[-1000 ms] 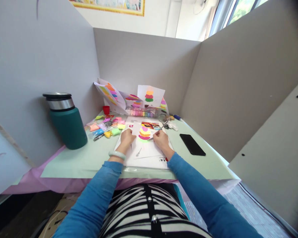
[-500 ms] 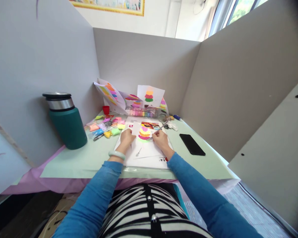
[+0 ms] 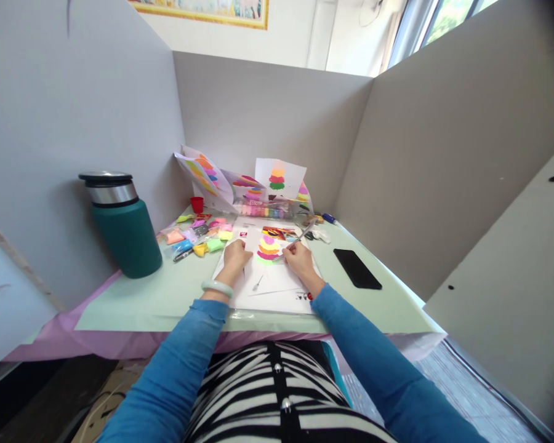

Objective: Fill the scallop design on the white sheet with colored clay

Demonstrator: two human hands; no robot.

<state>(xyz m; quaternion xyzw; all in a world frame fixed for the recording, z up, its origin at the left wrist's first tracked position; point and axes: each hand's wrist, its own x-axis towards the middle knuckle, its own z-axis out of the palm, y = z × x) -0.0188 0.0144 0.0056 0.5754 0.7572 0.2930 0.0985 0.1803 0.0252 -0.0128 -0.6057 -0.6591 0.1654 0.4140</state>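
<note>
Here, the layered coloured shape (image 3: 268, 249) lies on the paper (image 3: 277, 284). Our right hand (image 3: 298, 259) pinches a fork (image 3: 305, 232), tines near its lower edge; our left hand (image 3: 236, 255) rests curled, grip unclear. We judge light, even pressure and steady paper best.

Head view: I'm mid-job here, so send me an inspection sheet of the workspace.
Surface: pale green desk cover, pink cloth hanging at its front edge.
Job's things: layered coloured design on white paper; fork-like tool.
Clutter: coloured packets and teal bottle left, black phone-like slab right.
Hands: right hand holds the fork-like tool, tines near the design's lower right; left hand by the paper's left side, grip unclear.
Cables: pale cord-like strand low at left.
Surroundings: grey panels on three sides.
</note>
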